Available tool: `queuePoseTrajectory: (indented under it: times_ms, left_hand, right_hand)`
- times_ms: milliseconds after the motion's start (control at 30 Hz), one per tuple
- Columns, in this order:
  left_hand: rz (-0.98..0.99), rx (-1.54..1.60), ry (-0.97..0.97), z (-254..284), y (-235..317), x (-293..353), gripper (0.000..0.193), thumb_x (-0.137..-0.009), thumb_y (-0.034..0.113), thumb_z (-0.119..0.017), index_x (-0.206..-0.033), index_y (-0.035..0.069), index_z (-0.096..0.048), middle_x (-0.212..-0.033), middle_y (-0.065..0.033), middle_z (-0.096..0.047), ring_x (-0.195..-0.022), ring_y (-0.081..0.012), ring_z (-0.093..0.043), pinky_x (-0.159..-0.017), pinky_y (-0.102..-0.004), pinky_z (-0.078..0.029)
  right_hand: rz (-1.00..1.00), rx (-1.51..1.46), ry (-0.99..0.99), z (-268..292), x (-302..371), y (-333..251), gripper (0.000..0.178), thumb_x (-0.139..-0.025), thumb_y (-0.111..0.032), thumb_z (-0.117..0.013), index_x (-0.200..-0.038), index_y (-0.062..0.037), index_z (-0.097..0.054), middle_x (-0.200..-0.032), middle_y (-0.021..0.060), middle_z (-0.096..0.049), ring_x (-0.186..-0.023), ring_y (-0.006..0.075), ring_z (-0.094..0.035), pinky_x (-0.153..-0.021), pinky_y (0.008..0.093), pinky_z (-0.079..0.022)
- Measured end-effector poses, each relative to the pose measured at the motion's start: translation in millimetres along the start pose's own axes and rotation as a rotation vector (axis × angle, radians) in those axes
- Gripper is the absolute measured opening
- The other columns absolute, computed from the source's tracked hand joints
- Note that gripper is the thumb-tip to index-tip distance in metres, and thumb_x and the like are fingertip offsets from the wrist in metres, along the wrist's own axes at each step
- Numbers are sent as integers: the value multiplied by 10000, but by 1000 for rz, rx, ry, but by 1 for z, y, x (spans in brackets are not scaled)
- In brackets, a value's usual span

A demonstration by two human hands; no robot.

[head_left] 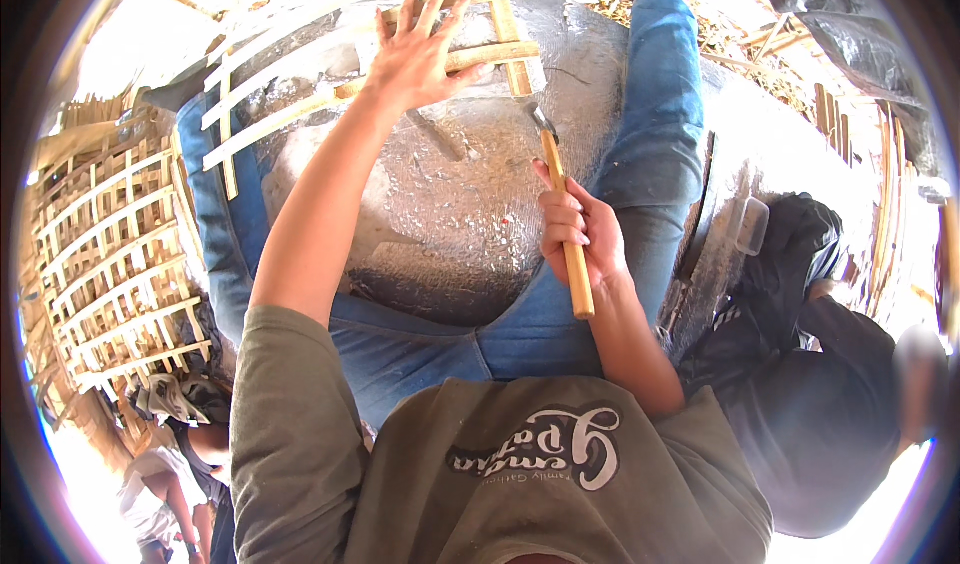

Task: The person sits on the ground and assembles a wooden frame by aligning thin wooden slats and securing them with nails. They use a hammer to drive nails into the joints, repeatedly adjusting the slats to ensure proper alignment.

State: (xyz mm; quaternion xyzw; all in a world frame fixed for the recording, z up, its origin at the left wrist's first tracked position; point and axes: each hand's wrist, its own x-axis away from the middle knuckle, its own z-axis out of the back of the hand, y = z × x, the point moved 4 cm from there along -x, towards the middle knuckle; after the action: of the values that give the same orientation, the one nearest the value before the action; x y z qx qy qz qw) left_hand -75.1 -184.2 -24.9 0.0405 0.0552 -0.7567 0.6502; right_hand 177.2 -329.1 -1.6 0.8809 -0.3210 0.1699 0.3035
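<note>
My left hand (415, 62) lies with its fingers spread over a lattice of pale bamboo slats (290, 119), pressing near its right end. A short crosspiece (515, 49) runs across the slats there. In my right hand (585, 229) is a hammer (552, 154), gripped around its light wooden handle. The small dark metal head points up and away from me, close to the near end of the crosspiece and apart from it. Under the lattice, between my legs, is a worn grey surface (450, 199).
Finished-looking bamboo lattices (110, 254) stand stacked at the left. A person in dark clothes (800, 404) sits close by on my right, near a clear plastic container (752, 226). More people (170, 494) are at the lower left. Bamboo scraps (760, 64) litter the ground at the far right.
</note>
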Motion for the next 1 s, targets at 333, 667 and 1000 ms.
queuePoseTrajectory:
  times_ms: [333,667,1000]
  left_hand:
    - [-1,-14,34,-4,-1,0,950,-856,750,-527,-1602,266,-192,-1643,-76,-194,-1483,-415,-228,-1166,-725,-155]
    - [-6,-38,12,-6,-1,0,980,-851,788,-496,-1610,264,-163,-1657,-75,-169,-1489,-421,-220,-1169,-725,-146]
    - [-5,-1,41,-7,-6,-1,1024,-811,808,-537,-1605,267,-183,-1650,-66,-179,-1487,-421,-219,-1164,-736,-149]
  right_hand:
    - [0,-31,-1,5,-4,-12,383,-1104,-258,-325,-1396,-38,-438,-710,-46,-362,-512,36,-322,-417,202,-334]
    - [-32,-19,31,6,-7,-7,377,-1108,-266,-311,-1368,-29,-445,-712,-45,-358,-514,33,-334,-405,193,-335]
    - [-44,-17,4,1,-8,-8,380,-1108,-270,-296,-1363,-33,-449,-701,-41,-373,-495,34,-329,-403,195,-346]
